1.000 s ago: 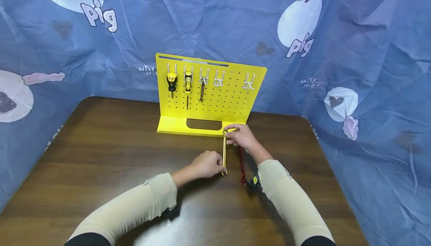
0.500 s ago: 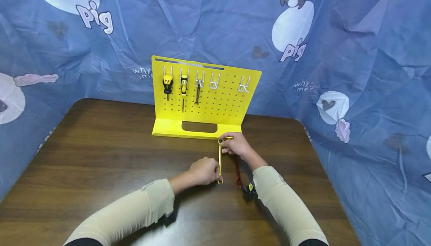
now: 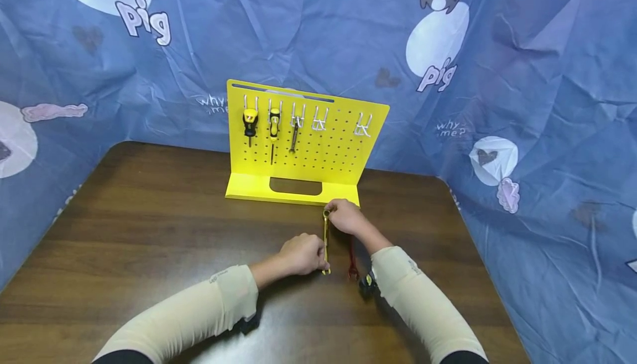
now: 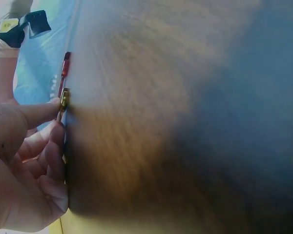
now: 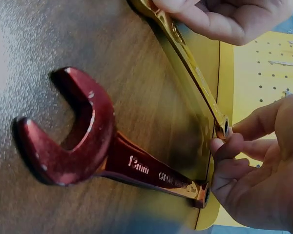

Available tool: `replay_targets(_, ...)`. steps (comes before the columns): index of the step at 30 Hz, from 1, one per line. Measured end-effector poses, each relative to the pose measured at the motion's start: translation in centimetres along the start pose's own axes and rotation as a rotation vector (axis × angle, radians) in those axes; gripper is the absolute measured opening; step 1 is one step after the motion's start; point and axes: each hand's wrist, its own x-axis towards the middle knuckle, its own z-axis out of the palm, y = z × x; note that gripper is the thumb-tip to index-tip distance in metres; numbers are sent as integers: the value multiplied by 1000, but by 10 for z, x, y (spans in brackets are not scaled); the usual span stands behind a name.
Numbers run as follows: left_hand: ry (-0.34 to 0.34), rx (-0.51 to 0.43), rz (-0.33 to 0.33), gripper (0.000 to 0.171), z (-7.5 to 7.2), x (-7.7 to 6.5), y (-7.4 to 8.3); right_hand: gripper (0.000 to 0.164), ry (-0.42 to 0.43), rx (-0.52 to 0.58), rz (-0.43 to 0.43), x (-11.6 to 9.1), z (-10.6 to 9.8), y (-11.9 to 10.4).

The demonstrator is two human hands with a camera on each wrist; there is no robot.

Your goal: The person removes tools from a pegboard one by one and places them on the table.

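Observation:
A gold-coloured combination wrench (image 3: 325,237) lies lengthwise between both hands, in front of the yellow pegboard. At its near, open-jaw end, my left hand (image 3: 302,253) pinches it between thumb and fingers. My right hand (image 3: 345,217) pinches the ring end, seen closely in the right wrist view, where the ring (image 5: 224,127) sits at the fingertips. Beneath the right forearm, a red combination wrench (image 5: 88,131) marked 13mm rests on the table, its open end toward the person. The left wrist view has the gold wrench (image 4: 64,100) almost edge-on, close to the tabletop.
On the yellow pegboard (image 3: 318,159) hang a stubby screwdriver (image 3: 250,122), a longer screwdriver (image 3: 274,126) and a small dark wrench (image 3: 294,136). Two more hooks (image 3: 320,119) on it are bare. Blue printed cloth (image 3: 189,65) surrounds the brown wooden table (image 3: 149,214).
Both hands have drawn the gold wrench slightly toward the person, away from the pegboard's base. The right index finger, stretched out past the ring earlier, is now curled in at it.

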Motion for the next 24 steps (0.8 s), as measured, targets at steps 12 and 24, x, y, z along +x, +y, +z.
replay_targets(12, -2, -8, -23, 37, 1, -2, 0, 28, -15, 13, 22, -1, 4, 0)
replay_targets(24, -13, 1, -20, 35, 1, -2, 0, 31, 44, -109, -58, -2, 11, -1)
